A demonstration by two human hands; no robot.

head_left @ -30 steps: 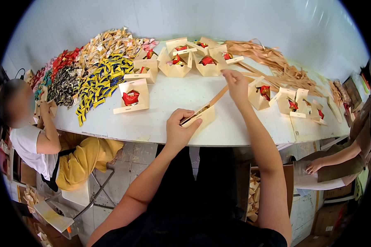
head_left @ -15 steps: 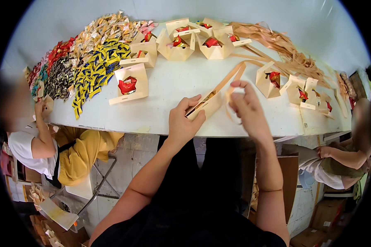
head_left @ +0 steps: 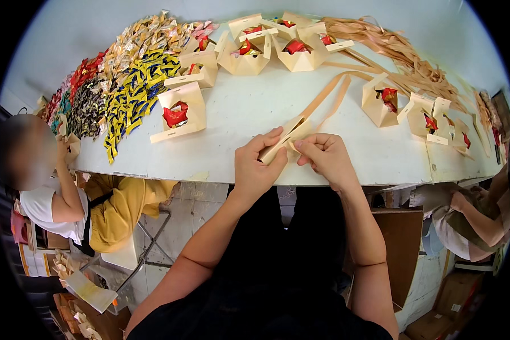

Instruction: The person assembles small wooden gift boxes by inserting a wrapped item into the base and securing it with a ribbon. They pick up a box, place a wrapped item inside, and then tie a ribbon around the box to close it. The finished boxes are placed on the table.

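Observation:
Near the table's front edge, my left hand [head_left: 257, 165] is closed round a small cream cardboard box [head_left: 283, 139], tilted with its top flaps close together. A peach ribbon [head_left: 326, 95] runs from the box up over the table and bends back down toward my right hand [head_left: 325, 160]. My right thumb and fingers pinch the ribbon's end against the box's right side, by the slot in its flap. The fingers partly hide that end. Whatever lies inside the box cannot be made out.
Open cream boxes with red-wrapped sweets [head_left: 176, 114] stand at the back and on both sides. Heaped wrapped candies [head_left: 136, 76] cover the left; loose ribbons [head_left: 396, 54] lie back right. One person [head_left: 62, 198] sits at left, another [head_left: 476, 212] at right. A cardboard carton [head_left: 399, 255] stands below.
My right hand has come down and left to the box with the ribbon end, from slightly above and apart. My left hand keeps its hold on the box. The view has shifted slightly.

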